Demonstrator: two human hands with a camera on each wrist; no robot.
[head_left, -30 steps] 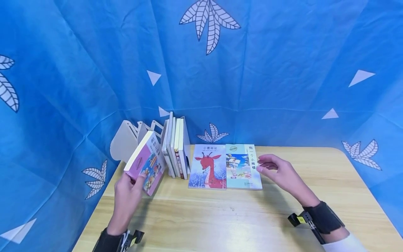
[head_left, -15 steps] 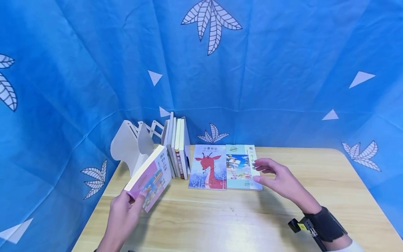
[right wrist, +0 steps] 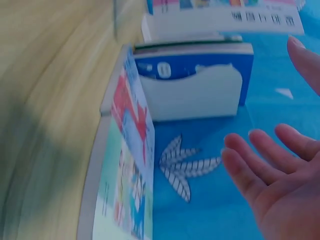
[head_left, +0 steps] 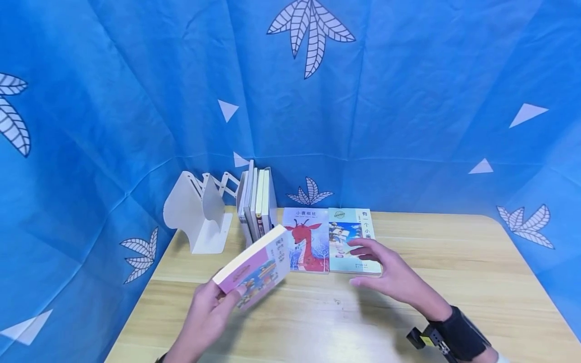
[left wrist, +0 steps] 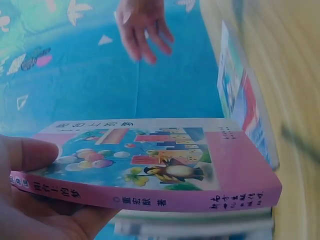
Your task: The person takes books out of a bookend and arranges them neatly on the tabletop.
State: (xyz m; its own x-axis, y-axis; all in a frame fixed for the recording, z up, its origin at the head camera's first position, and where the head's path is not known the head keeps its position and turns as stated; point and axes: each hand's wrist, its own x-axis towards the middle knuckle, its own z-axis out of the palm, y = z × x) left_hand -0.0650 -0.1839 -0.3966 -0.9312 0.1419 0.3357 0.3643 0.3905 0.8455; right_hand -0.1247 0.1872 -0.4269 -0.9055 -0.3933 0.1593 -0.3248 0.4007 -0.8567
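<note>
My left hand grips a thick pink-and-white book by its spine edge, tilted over the front of the table. The left wrist view shows the thumb on the cover of this book, which has balloons and buildings on it. My right hand holds nothing, its fingers apart and loosely bent, over the lower right of a pale green book. Beside that lies a book with a red deer, partly overlapped by the pink book in the head view. In the right wrist view the fingers of my right hand are spread.
A white expandable bookend rack stands at the back left of the wooden table. Several upright books are lined up in its right part. A blue patterned cloth hangs behind and along the sides.
My left hand has carried the pink book away from the rack, rightward and toward me. My right hand has shifted slightly left and nearer, its thumb and fingers wider apart.
</note>
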